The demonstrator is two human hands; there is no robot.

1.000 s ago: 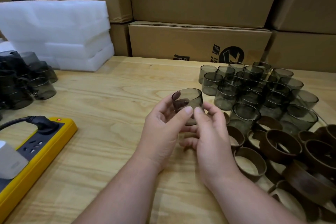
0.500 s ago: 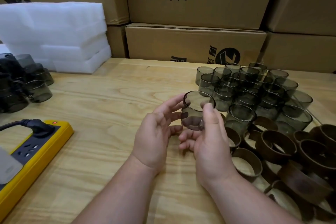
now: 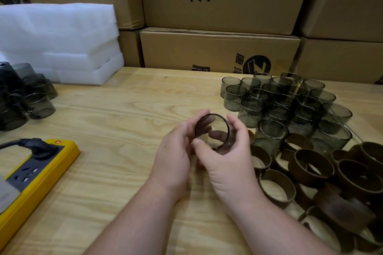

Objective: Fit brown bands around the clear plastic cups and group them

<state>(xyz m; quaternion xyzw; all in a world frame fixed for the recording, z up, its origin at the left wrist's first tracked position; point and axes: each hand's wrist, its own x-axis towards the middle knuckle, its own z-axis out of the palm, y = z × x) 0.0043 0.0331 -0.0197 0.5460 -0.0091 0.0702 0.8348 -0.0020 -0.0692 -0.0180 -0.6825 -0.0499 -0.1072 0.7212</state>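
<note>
Above the middle of the wooden table I hold one clear smoky plastic cup, tipped so its open rim faces me. My right hand grips it, thumb across the near rim and fingers curled round its far side. My left hand cups its left side, fingers seen through the wall. No band shows on this cup. Several bare cups stand clustered at the right. Several brown bands lie heaped at the near right.
A yellow power strip with a black plug lies at the near left. More smoky cups lie piled at the far left. White foam sheets are stacked behind them. Cardboard boxes wall off the table's far edge.
The cup has been turned from upright to tipped, its open rim now facing me. My left hand has closed in round its left side, and both hands sit slightly lower.
</note>
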